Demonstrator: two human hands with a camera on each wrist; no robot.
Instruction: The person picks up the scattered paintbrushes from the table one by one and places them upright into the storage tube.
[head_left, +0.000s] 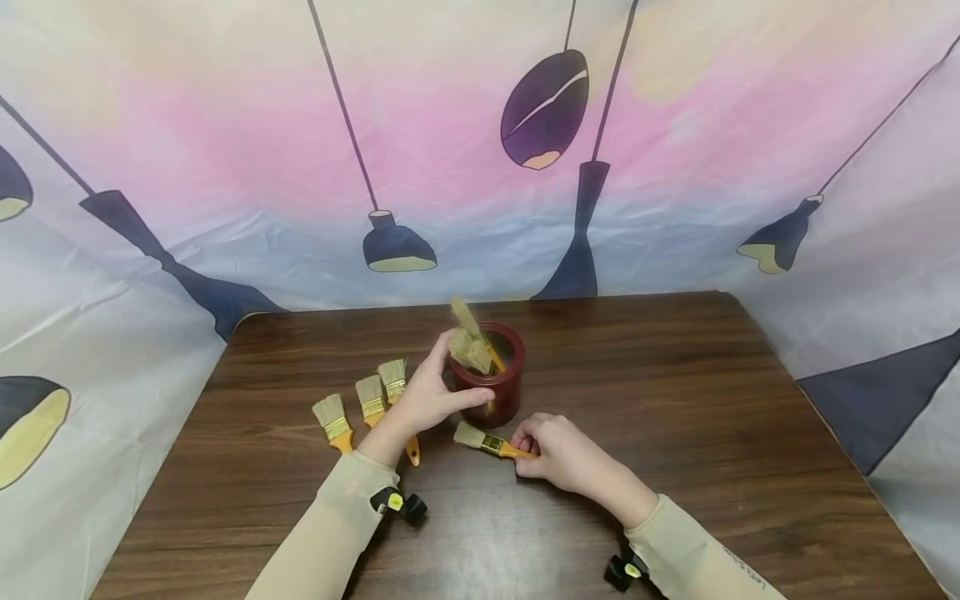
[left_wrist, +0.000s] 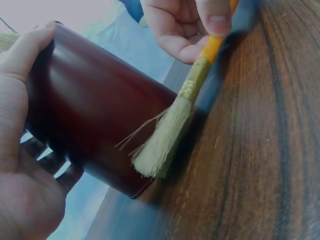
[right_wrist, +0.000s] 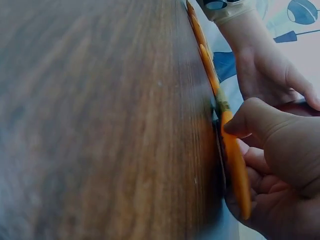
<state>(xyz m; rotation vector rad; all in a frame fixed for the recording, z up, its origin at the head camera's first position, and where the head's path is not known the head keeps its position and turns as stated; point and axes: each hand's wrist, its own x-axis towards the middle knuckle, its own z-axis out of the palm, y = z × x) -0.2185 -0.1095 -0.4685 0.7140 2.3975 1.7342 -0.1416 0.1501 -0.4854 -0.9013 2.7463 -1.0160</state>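
Observation:
My left hand [head_left: 429,402] grips the side of a dark red cylindrical pot [head_left: 508,390], thumb toward me and fingers round its far left. Bristle ends of several paintbrushes [head_left: 471,348] stick up over the pot's rim. Just in front of the pot, my right hand [head_left: 561,452] pinches a flat paintbrush [head_left: 491,442] by its orange handle, between thumb and fingers. Its pale bristles [left_wrist: 162,137] point left, close over the table and overlapping the pot's base in the left wrist view. A few stray bristles splay out.
Three more paintbrushes lie on the table left of the pot: an outer one [head_left: 332,419], a middle one [head_left: 371,400] and one [head_left: 393,380] partly hidden by my left arm. The dark wooden table [head_left: 675,400] ends at a printed cloth backdrop [head_left: 262,150].

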